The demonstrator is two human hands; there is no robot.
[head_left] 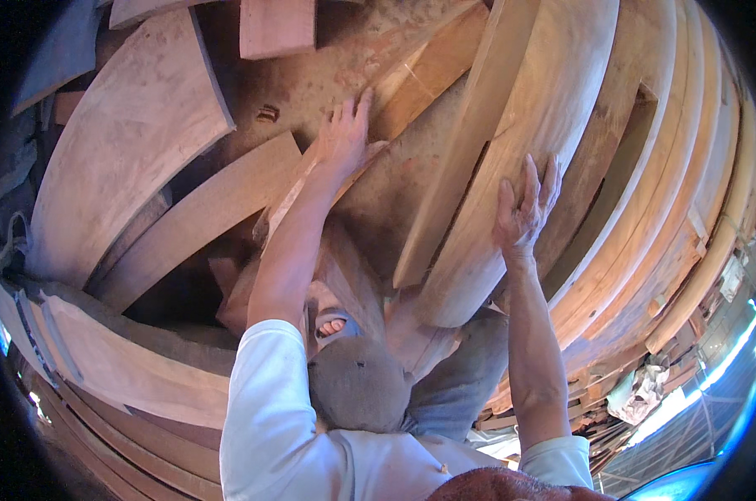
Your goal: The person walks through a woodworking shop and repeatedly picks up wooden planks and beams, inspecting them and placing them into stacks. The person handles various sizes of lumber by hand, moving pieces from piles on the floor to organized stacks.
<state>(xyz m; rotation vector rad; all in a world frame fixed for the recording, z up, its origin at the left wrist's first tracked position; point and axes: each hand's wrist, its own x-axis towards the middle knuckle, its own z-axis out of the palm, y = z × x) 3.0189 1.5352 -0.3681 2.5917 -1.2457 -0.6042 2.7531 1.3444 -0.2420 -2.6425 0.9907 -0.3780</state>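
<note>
The fingers (538, 179) of the right hand (524, 213) are spread and pressed flat, palm down, on the face of a broad curved plank (528, 108) of pale, dusty, rough-sawn wood; they grip nothing, only lie against it. The plank is one of a stack of long arched boards (687, 184) leaning side by side on edge, their curves running from the upper middle down toward the lower right, with thin dark gaps between them. A narrower straight-edged board (470, 142) lies over the plank's left side, just beside the hand.

The fingers (357, 108) of the left hand (343, 138) are stretched out and slightly fanned, resting on the top end of a slim wooden strip (299, 188) that slants down along the forearm; whether they curl round its edge cannot be told. Beyond the fingertips lies a flat orange-brown board (420, 75).

Both forearms are bare and reach up and away from the body, the left almost straight, the right bent slightly inward at the wrist; white short sleeves (265, 401) cover the upper arms. Between the arms are grey-trousered knees (357, 384) and a sandalled foot (332, 326) on the dusty floor (311, 75). On the left lie wide, bowed slabs (127, 134) with a chalky, grey-pink surface, and more curved planks (119, 367) along the lower left.
</note>
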